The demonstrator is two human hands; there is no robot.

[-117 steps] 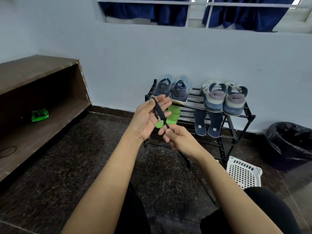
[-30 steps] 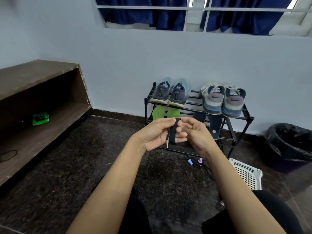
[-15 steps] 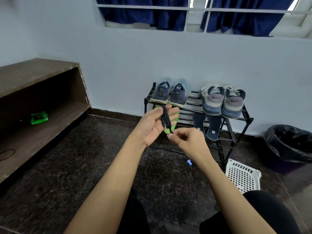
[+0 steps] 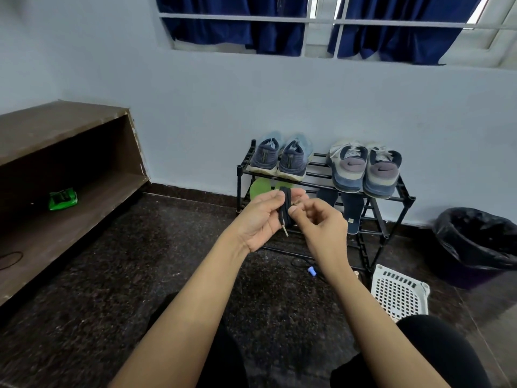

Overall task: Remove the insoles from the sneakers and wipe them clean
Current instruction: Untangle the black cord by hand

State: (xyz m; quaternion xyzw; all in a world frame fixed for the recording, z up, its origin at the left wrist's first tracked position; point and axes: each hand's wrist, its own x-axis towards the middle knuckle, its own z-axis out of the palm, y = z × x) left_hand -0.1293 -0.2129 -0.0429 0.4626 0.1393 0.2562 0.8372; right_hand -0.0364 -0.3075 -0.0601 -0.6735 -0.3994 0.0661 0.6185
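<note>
Head view: the left hand (image 4: 260, 217) is raised palm-up in front of the person. It grips a black lace (image 4: 286, 208) bundled across its fingers, with the thumb laid on the bundle. The right hand (image 4: 321, 222) has its fingers curled and its thumb tip against the same lace, pinching it. A pale lace tip (image 4: 285, 232) hangs free below the bundle.

The task's items lie ahead of and below both hands on the shoe rack (image 4: 391, 217). The green insoles (image 4: 258, 187) are on the lower tier directly behind the left hand and partly hidden by it. The navy insoles (image 4: 351, 211) are just to the right of the right hand. Their long axes run from the wall toward the person, and the near ends slope down. The blue sneakers (image 4: 281, 158) and grey sneakers (image 4: 366, 168) stand on the top tier with their heels toward the person.

The left hand is nearer the green pair and the right hand is nearer the navy pair. In my judgement, neither hand can reach until the lace is set down.

The surface is a dark speckled floor (image 4: 112, 275). A white basket (image 4: 400, 292) and a black bin (image 4: 481, 242) stand to the right. A green packet (image 4: 63, 198), possibly wipes, lies on the wooden shelf (image 4: 70, 163) well to the left.
</note>
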